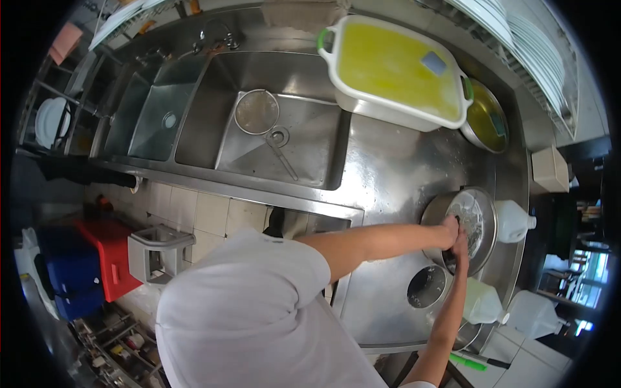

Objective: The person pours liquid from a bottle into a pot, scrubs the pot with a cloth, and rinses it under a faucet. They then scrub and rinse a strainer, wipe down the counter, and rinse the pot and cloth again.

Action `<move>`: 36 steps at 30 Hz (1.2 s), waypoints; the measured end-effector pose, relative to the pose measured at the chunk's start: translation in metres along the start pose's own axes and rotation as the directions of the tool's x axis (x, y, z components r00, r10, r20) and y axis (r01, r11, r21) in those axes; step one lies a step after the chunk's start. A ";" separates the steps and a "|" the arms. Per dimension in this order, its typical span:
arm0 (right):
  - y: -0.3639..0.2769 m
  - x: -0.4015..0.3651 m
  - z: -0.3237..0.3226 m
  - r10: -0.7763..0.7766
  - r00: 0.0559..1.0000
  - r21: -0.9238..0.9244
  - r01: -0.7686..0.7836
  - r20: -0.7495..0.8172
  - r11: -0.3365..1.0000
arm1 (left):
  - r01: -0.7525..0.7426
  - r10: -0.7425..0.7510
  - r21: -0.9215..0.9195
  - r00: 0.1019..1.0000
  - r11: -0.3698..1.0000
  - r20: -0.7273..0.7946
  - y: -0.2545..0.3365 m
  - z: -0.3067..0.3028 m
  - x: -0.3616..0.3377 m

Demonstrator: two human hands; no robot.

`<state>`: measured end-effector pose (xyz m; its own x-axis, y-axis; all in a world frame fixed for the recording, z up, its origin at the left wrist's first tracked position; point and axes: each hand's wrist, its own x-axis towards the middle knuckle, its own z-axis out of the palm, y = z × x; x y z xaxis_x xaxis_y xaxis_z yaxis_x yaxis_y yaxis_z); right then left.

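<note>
metal bowl [484, 216] lies under left hand [449, 226] and right hand [461, 249] (touching)

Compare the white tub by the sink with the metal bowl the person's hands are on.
The white tub is rectangular plastic with green handles, while the metal bowl is round steel. The tub is full of yellow liquid, whereas the bowl shows only wet glints. The tub sits untouched, but both hands are on the bowl. Both rest on the steel counter.
</note>
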<state>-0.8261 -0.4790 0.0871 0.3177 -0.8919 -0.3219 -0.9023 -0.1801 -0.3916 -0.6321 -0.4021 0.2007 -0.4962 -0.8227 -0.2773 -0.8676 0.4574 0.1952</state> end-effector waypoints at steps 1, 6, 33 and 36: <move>0.018 0.016 0.011 -0.109 0.994 -0.065 0.110 0.029 0.992 | 0.027 -0.027 0.001 1.000 1.000 -0.004 0.001 -0.004 -0.006; -0.034 -0.025 0.012 -0.108 0.994 -0.137 0.104 -0.015 0.985 | 0.169 -0.171 -0.237 0.985 0.957 0.013 0.009 0.029 0.025; -0.216 -0.059 0.067 -0.044 0.958 -0.586 0.208 0.282 0.783 | 0.141 -0.182 -0.373 0.980 0.917 -0.078 -0.077 0.054 -0.153; -0.110 -0.039 0.102 -0.343 0.919 -0.430 0.393 0.192 0.813 | 0.248 -0.255 -0.448 0.966 0.859 0.048 -0.076 0.054 -0.135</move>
<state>-0.7091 -0.3819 0.0546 0.6576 -0.6785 -0.3273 -0.7338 -0.6753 -0.0743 -0.5010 -0.3080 0.1725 -0.2600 -0.8950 -0.3624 -0.8530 0.0370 0.5206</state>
